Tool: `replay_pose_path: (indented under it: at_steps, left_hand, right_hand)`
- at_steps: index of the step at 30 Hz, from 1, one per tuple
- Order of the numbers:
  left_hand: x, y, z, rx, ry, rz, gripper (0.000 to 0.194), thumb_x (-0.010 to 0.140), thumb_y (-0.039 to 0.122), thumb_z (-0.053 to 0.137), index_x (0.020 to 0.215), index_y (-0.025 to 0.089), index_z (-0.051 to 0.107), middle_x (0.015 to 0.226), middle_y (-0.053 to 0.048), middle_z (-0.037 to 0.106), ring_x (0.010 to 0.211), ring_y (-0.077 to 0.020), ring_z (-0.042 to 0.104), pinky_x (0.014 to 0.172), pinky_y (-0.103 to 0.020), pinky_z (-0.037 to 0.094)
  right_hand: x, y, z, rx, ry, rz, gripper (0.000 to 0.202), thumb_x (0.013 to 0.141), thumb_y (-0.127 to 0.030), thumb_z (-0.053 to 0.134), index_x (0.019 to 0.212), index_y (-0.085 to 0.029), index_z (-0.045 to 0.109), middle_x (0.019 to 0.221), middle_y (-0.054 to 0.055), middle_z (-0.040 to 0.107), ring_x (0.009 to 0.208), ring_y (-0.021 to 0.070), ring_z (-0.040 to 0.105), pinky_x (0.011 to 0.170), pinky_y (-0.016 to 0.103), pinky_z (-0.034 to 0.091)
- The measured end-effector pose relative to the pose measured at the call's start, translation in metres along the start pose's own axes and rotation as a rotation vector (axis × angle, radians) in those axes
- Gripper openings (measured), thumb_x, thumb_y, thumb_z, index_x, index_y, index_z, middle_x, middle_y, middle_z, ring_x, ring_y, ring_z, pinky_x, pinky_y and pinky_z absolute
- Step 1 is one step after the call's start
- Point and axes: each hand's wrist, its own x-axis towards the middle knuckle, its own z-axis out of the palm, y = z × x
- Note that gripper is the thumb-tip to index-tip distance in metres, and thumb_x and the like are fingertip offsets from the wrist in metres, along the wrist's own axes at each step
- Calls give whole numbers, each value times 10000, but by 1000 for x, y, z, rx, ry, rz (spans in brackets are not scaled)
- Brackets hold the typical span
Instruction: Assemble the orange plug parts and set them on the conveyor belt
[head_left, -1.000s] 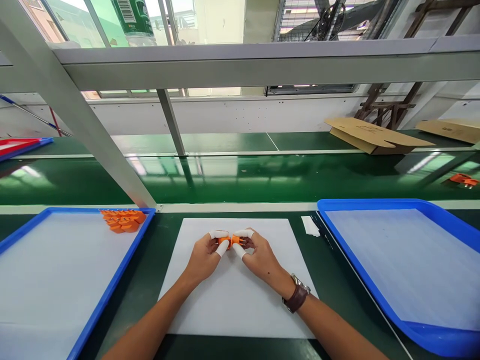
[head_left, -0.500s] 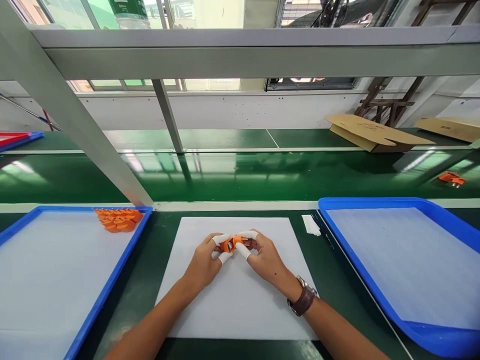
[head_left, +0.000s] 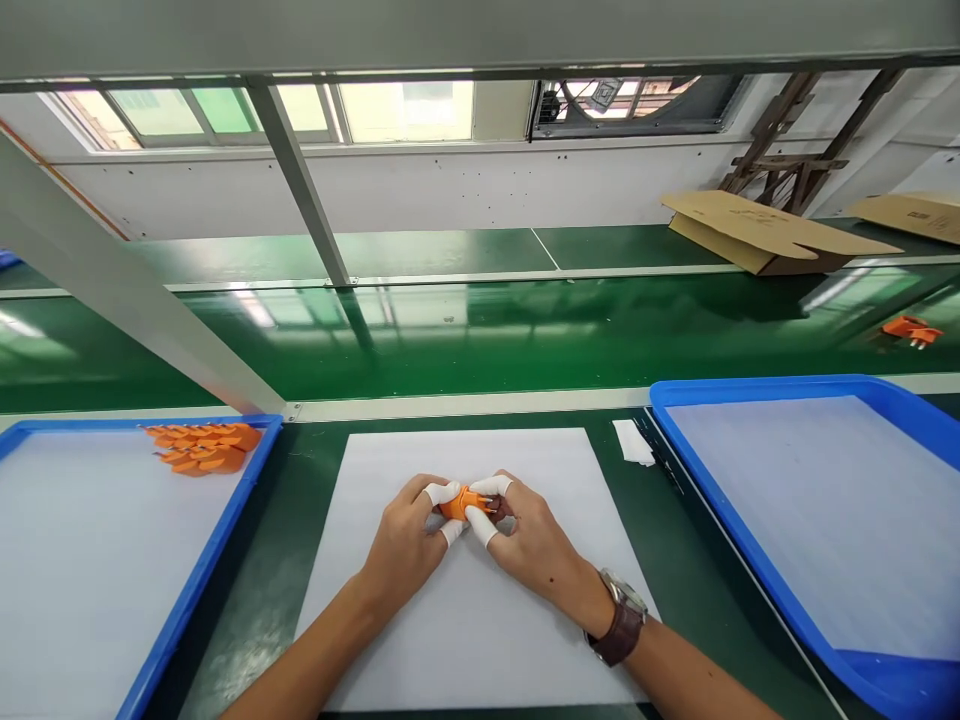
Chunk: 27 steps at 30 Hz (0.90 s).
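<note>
Above a white paper sheet (head_left: 480, 620), both hands pinch one small orange plug (head_left: 456, 505) with metal prongs pointing right. My left hand (head_left: 409, 525) grips its left end between thumb and index finger. My right hand (head_left: 525, 520) holds the prong side in the same way, hiding part of it. White finger covers are on the thumbs and index fingers, and a watch (head_left: 621, 618) is on the right wrist. In the blue-rimmed tray (head_left: 217, 580) at left, several orange plugs (head_left: 202, 447) lie grouped in its far right corner.
At right stands another blue tray (head_left: 795, 390) lined with white. A torn white scrap (head_left: 632, 442) lies beside it. Behind runs a shiny green belt (head_left: 465, 350) with an orange plug (head_left: 911, 330) on it. Cardboard boxes (head_left: 772, 225) sit beyond; a metal post (head_left: 150, 290) slants at left.
The plug has turned in the fingers, so its prongs now show more plainly and the opening seen before is out of sight. The camera view has tilted downward a little.
</note>
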Motion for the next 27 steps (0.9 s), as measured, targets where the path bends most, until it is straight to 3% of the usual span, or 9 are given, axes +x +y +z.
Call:
replay_pose_path:
  at_steps: [12,19,24,27]
  left_hand:
    - [0,-3,6,15,53,73,265,878,121,614,1102,263,624,1070,-51,651,881,-177,683,714,-307,609]
    - [-3,-4,7,72,43,148,335,885,82,601,1173,249,573,1077,-63,607,918,-182,652,729,-325,607]
    - [-3,-4,8,85,56,178,276,886,90,622,1121,231,586,1099,-64,610,936,-186,661,754,-341,609]
    - [-2,-2,6,54,39,137,291,884,100,640,1136,237,590,1107,-59,615,917,-171,667,754,-319,611]
  right_hand:
    - [11,3,-9,138,-116,158,77,879,-229,629,955,-231,617,902,11,662,777,175,647,685,319,556]
    - [10,2,-8,214,-108,211,148,867,-285,678,976,-211,610,912,21,679,800,181,649,696,318,541]
    - [12,-3,-10,190,-89,239,125,945,-309,580,882,-212,629,789,1,653,711,158,607,642,301,506]
    - [12,-3,-13,224,-128,196,124,956,-291,562,910,-210,644,849,15,670,744,163,617,678,313,520]
